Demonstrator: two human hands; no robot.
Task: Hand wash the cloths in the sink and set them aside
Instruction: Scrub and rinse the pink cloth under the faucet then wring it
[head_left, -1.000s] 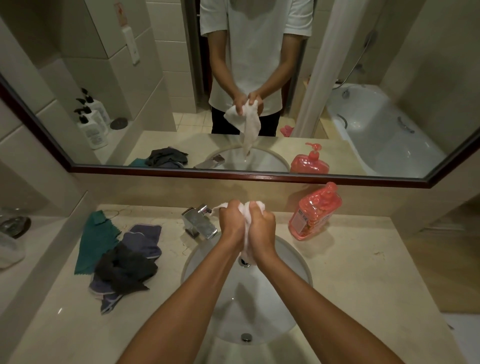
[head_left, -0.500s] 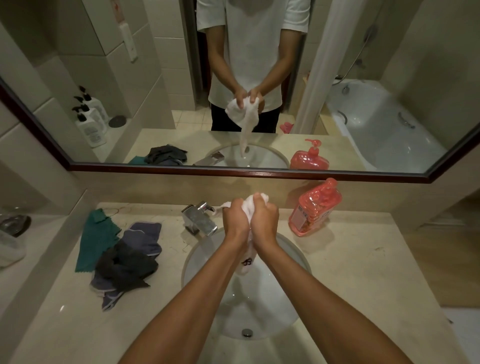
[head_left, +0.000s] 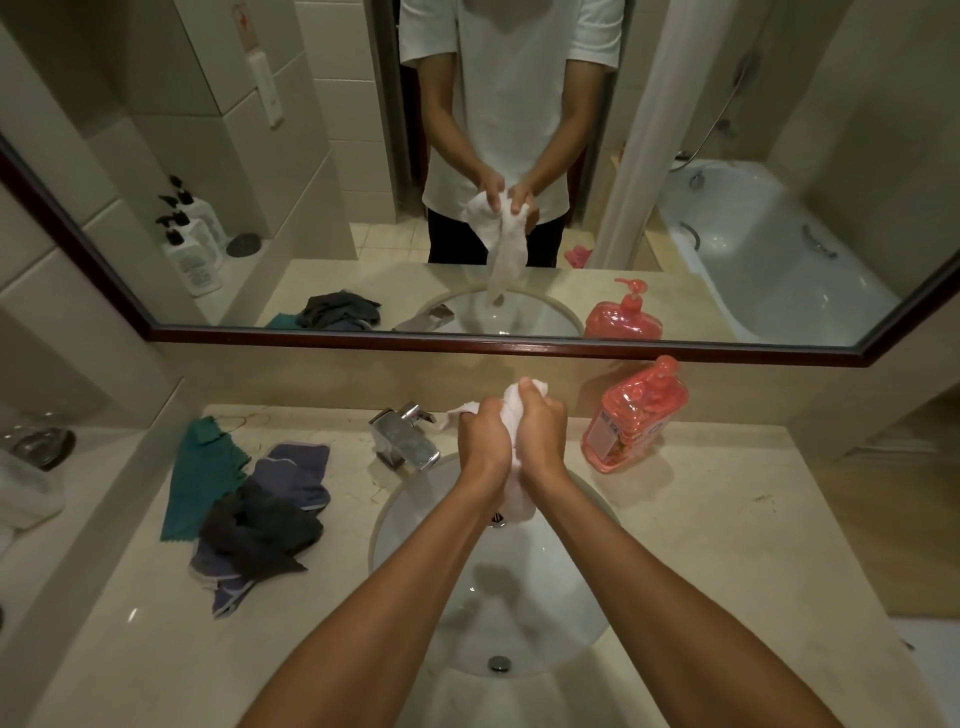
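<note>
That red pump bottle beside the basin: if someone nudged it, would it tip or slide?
The red pump bottle looks tall with a narrow pump top, so a high push would probably tip it. It seems mostly full, likely heavy enough to resist a light nudge. The smooth counter may be wet, so it might slide.

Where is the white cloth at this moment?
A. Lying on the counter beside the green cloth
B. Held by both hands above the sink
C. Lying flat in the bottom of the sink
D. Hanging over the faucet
B: the left hand and right hand both grip the white cloth above the sink.
</note>
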